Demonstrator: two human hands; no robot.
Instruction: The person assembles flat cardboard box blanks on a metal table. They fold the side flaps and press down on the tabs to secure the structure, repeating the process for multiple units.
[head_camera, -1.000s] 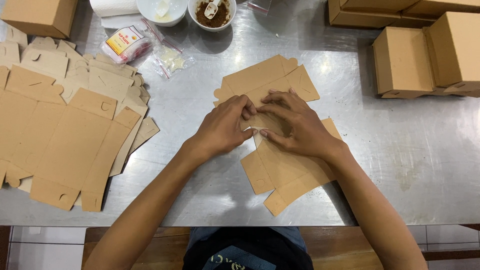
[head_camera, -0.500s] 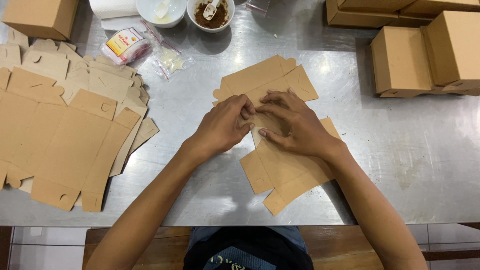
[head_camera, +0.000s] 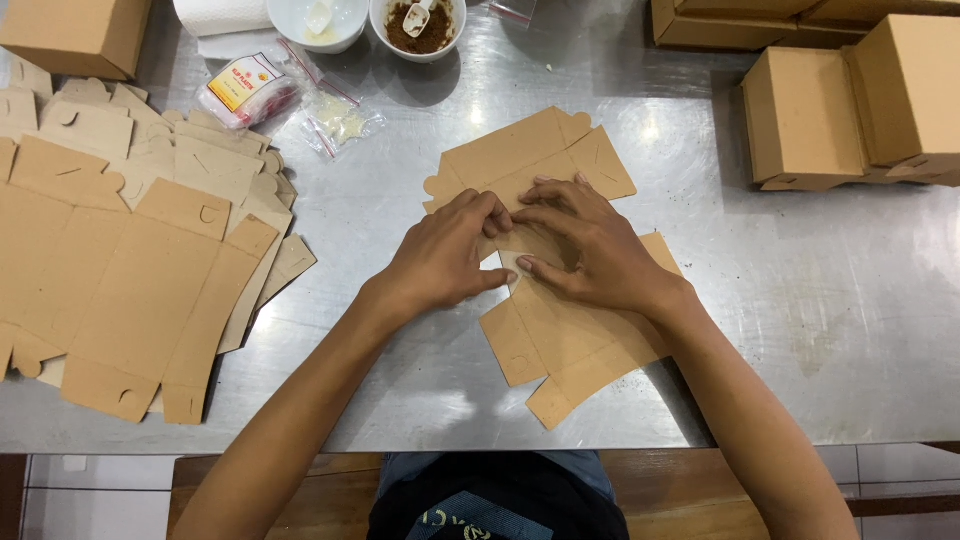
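The fingertips of both hands meet over the middle of a flat brown cardboard box blank (head_camera: 560, 330) that lies unfolded on the metal table (head_camera: 800, 300). The left hand (head_camera: 445, 255) rests palm down at the blank's left edge, its fingers curled together with the tips pressing on the card and the thumb stretched along a small flap; whether it pinches the flap or only presses it, I cannot tell. The right hand (head_camera: 590, 250) lies spread on the blank, fingers slightly apart and pointing left, tips pressed flat on the card just beside the left hand's tips, thumb reaching toward the same small flap. Neither hand lifts the card; it lies under the palms, its upper panels reaching out beyond the fingers and its lower panels running back under the right wrist toward the near table edge.

Well to the left, a stack of flat box blanks (head_camera: 120, 250) is spread in a fan. At the far right stand folded cardboard boxes (head_camera: 860, 100), and another closed box (head_camera: 75, 35) sits at the far left corner. Along the far edge are a white bowl (head_camera: 320, 20), a bowl of brown powder (head_camera: 418, 25) with a spoon in it, a small printed packet (head_camera: 245, 88) and a clear plastic bag (head_camera: 340, 120). The table is brushed steel, with reflections and some marks on it.
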